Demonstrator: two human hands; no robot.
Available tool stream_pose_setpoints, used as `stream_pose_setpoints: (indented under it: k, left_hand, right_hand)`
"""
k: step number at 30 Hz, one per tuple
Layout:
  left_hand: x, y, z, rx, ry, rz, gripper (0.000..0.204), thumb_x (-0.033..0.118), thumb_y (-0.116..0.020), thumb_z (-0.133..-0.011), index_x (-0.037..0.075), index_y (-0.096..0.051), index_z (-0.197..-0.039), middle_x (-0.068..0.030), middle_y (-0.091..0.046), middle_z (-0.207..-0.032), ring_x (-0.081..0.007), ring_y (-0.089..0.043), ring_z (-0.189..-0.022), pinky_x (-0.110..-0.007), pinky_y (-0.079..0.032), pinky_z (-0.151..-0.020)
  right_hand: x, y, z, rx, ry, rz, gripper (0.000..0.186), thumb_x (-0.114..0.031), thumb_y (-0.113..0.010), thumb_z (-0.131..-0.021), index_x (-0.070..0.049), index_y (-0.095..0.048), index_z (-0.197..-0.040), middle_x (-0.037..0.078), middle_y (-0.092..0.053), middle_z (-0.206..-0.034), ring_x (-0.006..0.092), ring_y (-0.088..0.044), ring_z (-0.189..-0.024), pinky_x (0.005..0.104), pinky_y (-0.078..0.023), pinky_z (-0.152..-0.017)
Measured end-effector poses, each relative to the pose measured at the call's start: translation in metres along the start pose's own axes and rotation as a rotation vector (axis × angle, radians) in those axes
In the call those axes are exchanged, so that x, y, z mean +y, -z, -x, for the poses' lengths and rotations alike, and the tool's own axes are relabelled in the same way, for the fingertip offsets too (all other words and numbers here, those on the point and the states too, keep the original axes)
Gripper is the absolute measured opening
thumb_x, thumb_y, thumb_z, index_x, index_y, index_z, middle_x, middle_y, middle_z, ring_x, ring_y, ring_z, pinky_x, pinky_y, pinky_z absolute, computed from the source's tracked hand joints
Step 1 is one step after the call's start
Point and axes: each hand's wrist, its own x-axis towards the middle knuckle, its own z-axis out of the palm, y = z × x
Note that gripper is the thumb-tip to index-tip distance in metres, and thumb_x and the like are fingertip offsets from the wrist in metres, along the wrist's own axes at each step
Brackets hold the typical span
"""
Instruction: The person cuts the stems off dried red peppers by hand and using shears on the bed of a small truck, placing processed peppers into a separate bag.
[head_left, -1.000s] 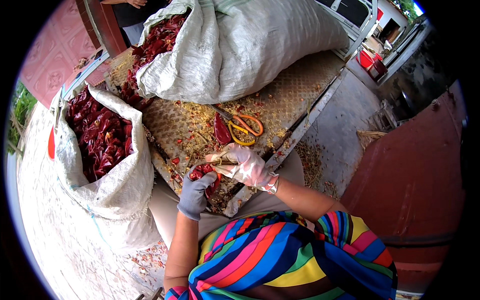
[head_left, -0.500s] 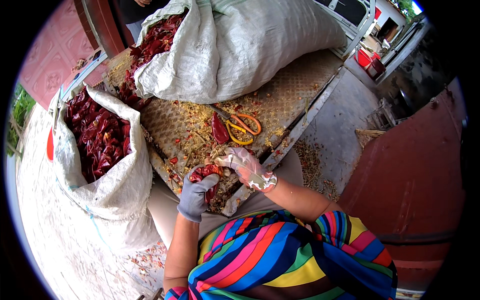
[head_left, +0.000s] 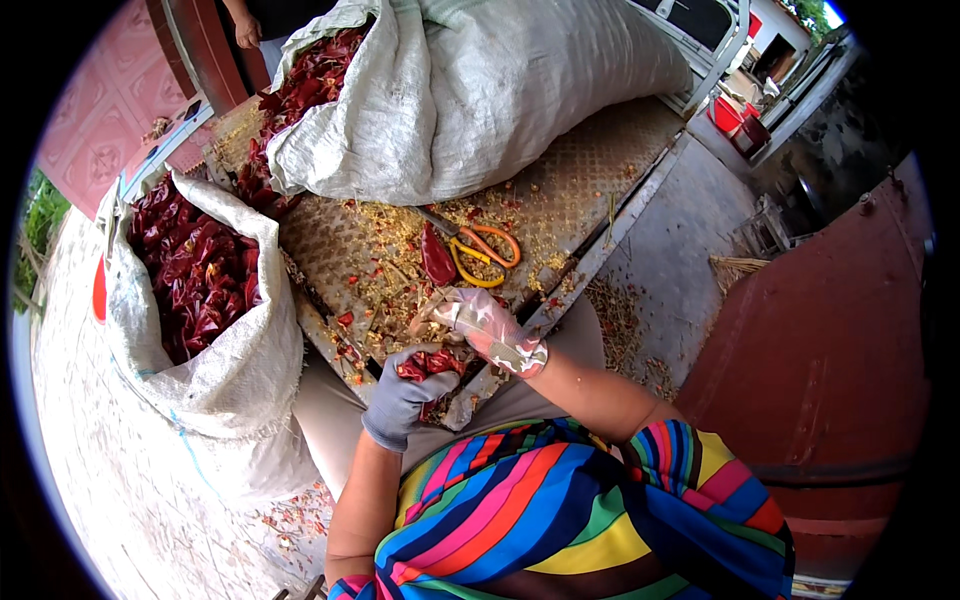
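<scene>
In a grey glove, my left hand [head_left: 394, 402] is closed around a dried red chili pepper [head_left: 430, 364], whose crinkled skin shows above the fingers and thumb. My right hand [head_left: 484, 326], in a camouflage-patterned glove, is just above and to the right of it, fingertips drawn together. Whatever those fingertips pinch is too small to tell from the seeds and stems behind. Beyond the hands, a whole dark red chili [head_left: 436, 256] lies beside scissors [head_left: 484, 256] with orange and yellow handles, on the metal platform [head_left: 590, 190].
A large white woven sack [head_left: 540, 90] lies across the platform, dried chilies spilling from its mouth. At left stands an open white sack [head_left: 240, 400] filled with chilies. Seeds and stems litter the platform. A red metal panel [head_left: 800, 350] is at right; another person's hand [head_left: 248, 32] shows at the top.
My left hand has moved slightly right and turned with the chili. My right hand's fingertips have come apart from the chili, shifting slightly up and left. The other person's hand has dropped lower.
</scene>
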Motion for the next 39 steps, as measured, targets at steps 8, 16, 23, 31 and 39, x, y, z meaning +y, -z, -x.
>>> stream_pose_setpoints:
  k: [8,16,23,31,39]
  left_hand:
    - [0.007,0.020,0.004,0.177,-0.235,0.476,0.046,-0.001,-0.068,-0.073,0.001,-0.052,-0.116,-0.0081,-0.062,-0.095,-0.0186,-0.062,-0.079,-0.032,-0.054,-0.071]
    - [0.141,0.059,0.034,0.572,-0.664,-0.507,0.035,0.005,-0.070,-0.074,-0.003,-0.060,-0.107,-0.0037,-0.063,-0.089,-0.0092,-0.058,-0.075,-0.023,-0.048,-0.072]
    - [0.232,0.159,0.036,0.925,-0.414,-1.781,0.048,0.018,-0.069,-0.075,0.010,-0.055,-0.120,-0.0134,-0.054,-0.119,-0.0303,-0.055,-0.108,-0.039,-0.044,-0.092]
    - [0.200,0.161,0.031,0.778,-0.394,-1.833,0.048,0.030,-0.060,-0.085,0.010,-0.050,-0.127,-0.0147,-0.050,-0.129,-0.0329,-0.048,-0.118,-0.042,-0.038,-0.098]
    - [0.191,0.135,0.029,0.728,-0.555,-1.829,0.038,0.017,-0.057,-0.086,0.006,-0.054,-0.123,-0.0165,-0.051,-0.129,-0.0328,-0.049,-0.118,-0.040,-0.038,-0.099]
  right_hand:
    - [-0.037,0.025,-0.002,-0.126,-0.212,-0.416,0.027,-0.023,-0.052,-0.089,-0.001,-0.059,-0.104,0.007,-0.064,-0.099,0.0108,-0.054,-0.079,0.0234,-0.042,-0.063]
    - [-0.061,0.075,0.018,0.006,-0.152,0.644,0.019,-0.021,-0.064,-0.085,-0.002,-0.062,-0.090,0.011,-0.058,-0.068,0.0188,-0.055,-0.062,0.0325,-0.045,-0.059]
    - [-0.059,0.162,0.049,-0.002,-0.517,1.686,0.027,-0.013,-0.064,-0.074,-0.013,-0.063,-0.101,0.010,-0.062,-0.096,0.0269,-0.059,-0.091,0.0400,-0.047,-0.072]
    - [-0.043,0.141,0.037,0.095,0.080,1.538,0.034,-0.007,-0.060,-0.073,-0.014,-0.063,-0.106,0.008,-0.059,-0.076,0.0259,-0.061,-0.074,0.0371,-0.049,-0.065]
    - [-0.062,0.074,-0.005,-0.238,-0.271,1.343,0.047,-0.024,-0.058,-0.083,-0.018,-0.052,-0.130,0.013,-0.063,-0.080,0.0301,-0.063,-0.078,0.0403,-0.049,-0.069]
